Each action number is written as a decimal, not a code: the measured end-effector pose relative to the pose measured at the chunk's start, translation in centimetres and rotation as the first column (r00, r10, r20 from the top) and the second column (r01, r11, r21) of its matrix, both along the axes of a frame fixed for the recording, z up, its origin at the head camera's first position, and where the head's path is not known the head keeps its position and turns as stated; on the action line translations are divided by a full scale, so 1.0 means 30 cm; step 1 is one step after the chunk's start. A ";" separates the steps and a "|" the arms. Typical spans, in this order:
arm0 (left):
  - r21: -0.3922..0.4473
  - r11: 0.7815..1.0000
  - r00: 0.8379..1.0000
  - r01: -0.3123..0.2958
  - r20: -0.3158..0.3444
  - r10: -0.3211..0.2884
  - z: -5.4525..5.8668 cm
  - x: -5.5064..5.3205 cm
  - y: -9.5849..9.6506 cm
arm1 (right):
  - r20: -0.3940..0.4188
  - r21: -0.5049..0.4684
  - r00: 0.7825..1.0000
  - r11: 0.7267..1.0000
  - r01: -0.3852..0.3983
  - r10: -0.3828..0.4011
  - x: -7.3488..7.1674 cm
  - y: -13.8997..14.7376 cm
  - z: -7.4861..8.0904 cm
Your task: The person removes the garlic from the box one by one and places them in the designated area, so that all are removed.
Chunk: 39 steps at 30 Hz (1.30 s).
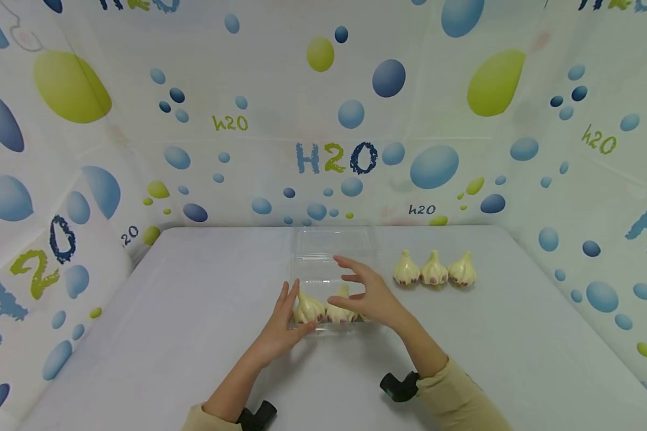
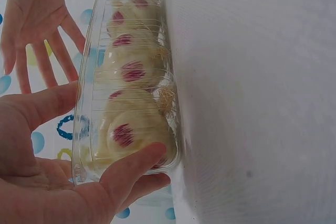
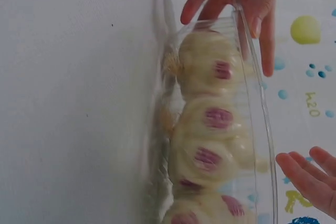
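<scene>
A clear plastic clamshell container (image 1: 317, 328) lies on the table with its lid (image 1: 334, 244) raised at the back. In its base sits a row of garlic bulbs (image 1: 308, 309), seen through the ribbed wall in the left wrist view. My left hand (image 1: 280, 329) grips the container's left front corner, thumb on the front wall and fingers along the side. Over the right part of the container hovers my right hand (image 1: 374, 296), fingers spread and nothing held. It partly hides the rightmost bulb. In the right wrist view its fingertips (image 3: 304, 177) are apart from the rim.
Three more garlic bulbs (image 1: 434, 269) stand in a row on the white table (image 1: 205, 287), right of the container. A patterned curtain (image 1: 269, 72) rises behind the table and at its sides. Black wrist devices (image 1: 399, 387) sit at both sleeves.
</scene>
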<state>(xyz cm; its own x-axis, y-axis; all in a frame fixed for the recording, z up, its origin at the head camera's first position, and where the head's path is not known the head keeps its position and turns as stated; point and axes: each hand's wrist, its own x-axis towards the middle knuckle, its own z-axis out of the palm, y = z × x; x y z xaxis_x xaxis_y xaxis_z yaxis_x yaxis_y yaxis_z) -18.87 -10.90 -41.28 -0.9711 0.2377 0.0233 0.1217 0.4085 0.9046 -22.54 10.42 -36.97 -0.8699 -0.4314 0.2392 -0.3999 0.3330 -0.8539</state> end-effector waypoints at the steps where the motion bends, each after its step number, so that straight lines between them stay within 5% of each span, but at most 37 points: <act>1: 0.000 1.000 1.000 0.001 -0.001 -0.001 0.000 0.000 0.000 | -0.001 0.006 1.000 1.000 -0.003 0.003 0.001 -0.007 0.001; 39: 0.006 1.000 1.000 0.009 -0.003 -0.009 0.002 -0.002 -0.004 | -0.015 0.204 0.990 0.969 -0.136 0.142 -0.015 -0.131 -0.053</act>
<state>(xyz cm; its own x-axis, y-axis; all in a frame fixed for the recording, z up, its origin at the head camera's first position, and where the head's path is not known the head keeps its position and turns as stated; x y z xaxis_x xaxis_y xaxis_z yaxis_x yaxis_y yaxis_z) -18.93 -11.01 -41.22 -0.9689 0.2461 0.0275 0.1279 0.4023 0.9065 -23.00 6.49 -38.58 -0.7922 -0.5893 0.1588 -0.4779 0.4371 -0.7619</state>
